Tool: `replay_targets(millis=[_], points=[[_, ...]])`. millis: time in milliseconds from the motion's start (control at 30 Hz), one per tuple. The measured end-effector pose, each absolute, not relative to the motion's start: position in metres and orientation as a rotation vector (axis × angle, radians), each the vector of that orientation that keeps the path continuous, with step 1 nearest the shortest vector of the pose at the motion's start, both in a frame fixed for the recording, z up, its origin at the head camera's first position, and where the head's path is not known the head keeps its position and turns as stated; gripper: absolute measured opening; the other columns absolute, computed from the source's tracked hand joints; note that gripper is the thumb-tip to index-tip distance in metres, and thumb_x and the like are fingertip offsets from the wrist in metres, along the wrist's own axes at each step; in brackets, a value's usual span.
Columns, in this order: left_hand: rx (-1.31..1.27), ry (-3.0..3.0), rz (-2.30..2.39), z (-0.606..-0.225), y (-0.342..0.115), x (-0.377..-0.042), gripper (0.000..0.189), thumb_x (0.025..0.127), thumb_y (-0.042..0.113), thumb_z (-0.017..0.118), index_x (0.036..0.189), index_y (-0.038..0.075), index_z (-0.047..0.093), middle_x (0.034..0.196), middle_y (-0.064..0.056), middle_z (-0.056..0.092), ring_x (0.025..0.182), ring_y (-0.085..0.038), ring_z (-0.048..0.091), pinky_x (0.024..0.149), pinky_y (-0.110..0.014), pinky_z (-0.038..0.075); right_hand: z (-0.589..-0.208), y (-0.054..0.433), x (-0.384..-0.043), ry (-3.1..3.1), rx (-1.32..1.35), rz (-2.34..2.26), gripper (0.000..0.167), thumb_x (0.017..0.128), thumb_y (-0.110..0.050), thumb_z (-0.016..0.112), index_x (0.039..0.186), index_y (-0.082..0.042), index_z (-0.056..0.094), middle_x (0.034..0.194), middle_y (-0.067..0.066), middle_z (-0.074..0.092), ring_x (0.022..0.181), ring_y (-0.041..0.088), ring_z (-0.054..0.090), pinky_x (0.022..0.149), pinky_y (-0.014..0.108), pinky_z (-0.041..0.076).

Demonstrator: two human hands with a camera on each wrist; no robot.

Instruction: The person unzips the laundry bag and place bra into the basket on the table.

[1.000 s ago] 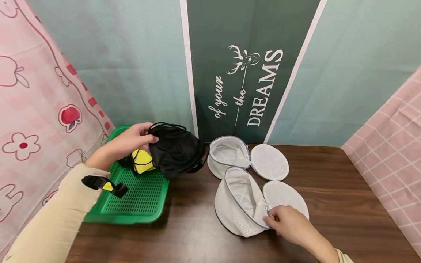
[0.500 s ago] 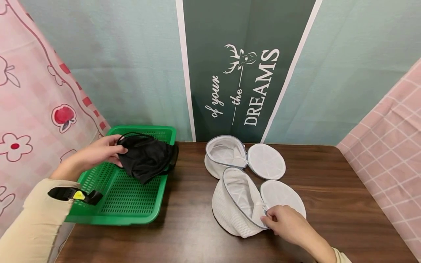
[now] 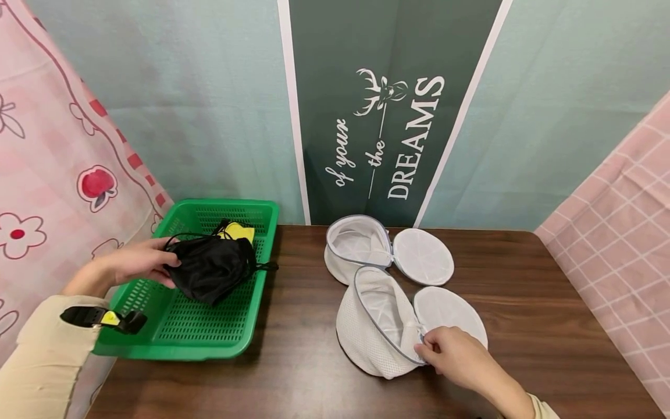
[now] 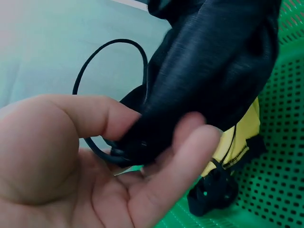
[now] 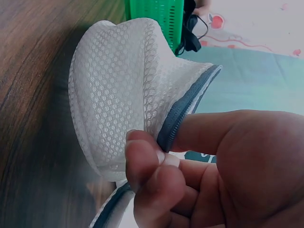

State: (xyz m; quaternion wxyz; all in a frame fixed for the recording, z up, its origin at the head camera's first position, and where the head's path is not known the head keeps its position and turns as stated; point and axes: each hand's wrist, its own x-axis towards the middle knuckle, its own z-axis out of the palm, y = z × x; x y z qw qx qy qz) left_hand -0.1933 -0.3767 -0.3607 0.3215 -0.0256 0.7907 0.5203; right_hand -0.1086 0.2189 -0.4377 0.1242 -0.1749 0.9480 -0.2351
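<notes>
My left hand [image 3: 141, 262] pinches a black cloth piece [image 3: 209, 270] with thin cord loops by one edge, over the green basket [image 3: 173, 351]. In the left wrist view the thumb and fingers grip the black cloth piece [image 4: 199, 71], and one loop stands out beside the thumb. A yellow cloth piece [image 3: 239, 231] with black cords lies in the basket, partly covered. My right hand [image 3: 455, 358] holds the zipped rim of a white mesh laundry bag [image 3: 366, 343]. In the right wrist view thumb and fingers pinch the laundry bag [image 5: 118, 95] at its grey zipper. Its mouth gapes.
Behind it stands a second white mesh laundry bag [image 3: 337, 266], unzipped, its round lid [image 3: 424, 256] folded out to the right. The near bag's lid [image 3: 447, 311] lies flat too. Curtains close off the back and sides of the brown wooden table [image 3: 298, 361].
My left hand has carried the black cloth piece left and down, from beside the laundry bags to over the basket. The yellow piece shows again behind it. My right hand keeps its hold.
</notes>
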Motion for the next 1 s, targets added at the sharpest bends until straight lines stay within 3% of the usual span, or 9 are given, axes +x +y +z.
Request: replay_targets(millis=[100, 200, 600, 733, 867, 1000], points=[[-0.097, 2.045, 1.322, -0.361, -0.378, -0.191, 0.072, 0.1, 0.003, 0.045, 0.151, -0.016, -0.002, 0.145, -0.048, 0.019, 0.102, -0.028, 0.066, 0.085, -0.044, 0.061, -0.438, 0.219, -0.109, 2.771, -0.515, -0.681, 0.043, 0.094, -0.031, 0.071, 0.058, -0.025, 0.047, 0.048, -0.02, 0.042, 0.047, -0.001, 0.041, 0.044, 0.02, 0.031], [-0.123, 2.041, 1.27, -0.363, -0.378, -0.189, 0.083, 0.099, 0.002, 0.045, 0.15, -0.015, -0.018, 0.149, -0.052, 0.006, 0.106, -0.03, 0.065, 0.085, -0.045, 0.061, -0.438, 0.218, -0.108, 2.77, -0.519, -0.681, 0.043, 0.094, -0.031, 0.071, 0.058, -0.025, 0.047, 0.048, -0.02, 0.042, 0.047, -0.001, 0.041, 0.044, 0.02, 0.031], [-0.178, 2.064, 1.151, -0.373, -0.376, -0.183, 0.083, 0.093, -0.002, 0.046, 0.147, -0.022, -0.015, 0.144, -0.055, 0.008, 0.125, -0.052, 0.05, 0.085, -0.046, 0.061, -0.438, 0.217, -0.107, 2.766, -0.511, -0.672, 0.043, 0.094, -0.032, 0.071, 0.058, -0.025, 0.047, 0.047, -0.021, 0.041, 0.046, -0.001, 0.041, 0.044, 0.021, 0.031], [-0.184, 2.062, 1.138, -0.375, -0.373, -0.183, 0.08, 0.092, -0.004, 0.046, 0.148, -0.022, -0.009, 0.142, -0.053, 0.019, 0.118, -0.049, 0.055, 0.084, -0.046, 0.062, -0.439, 0.218, -0.107, 2.766, -0.508, -0.67, 0.044, 0.094, -0.032, 0.071, 0.058, -0.025, 0.047, 0.047, -0.021, 0.041, 0.046, -0.001, 0.041, 0.044, 0.021, 0.032], [-0.201, 2.07, 1.149, -0.381, -0.372, -0.182, 0.074, 0.089, -0.006, 0.044, 0.147, -0.023, 0.001, 0.135, -0.05, 0.031, 0.103, -0.036, 0.062, 0.082, -0.046, 0.062, -0.439, 0.218, -0.107, 2.765, -0.512, -0.672, 0.044, 0.094, -0.032, 0.071, 0.058, -0.025, 0.047, 0.047, -0.021, 0.041, 0.046, -0.001, 0.041, 0.044, 0.021, 0.032], [-0.248, 2.061, 1.119, -0.386, -0.371, -0.182, 0.081, 0.09, -0.007, 0.043, 0.148, -0.022, -0.011, 0.146, -0.054, 0.006, 0.108, -0.043, 0.059, 0.081, -0.044, 0.062, -0.44, 0.217, -0.107, 2.767, -0.514, -0.673, 0.044, 0.093, -0.032, 0.071, 0.058, -0.025, 0.047, 0.046, -0.021, 0.041, 0.046, -0.001, 0.041, 0.044, 0.021, 0.032]])
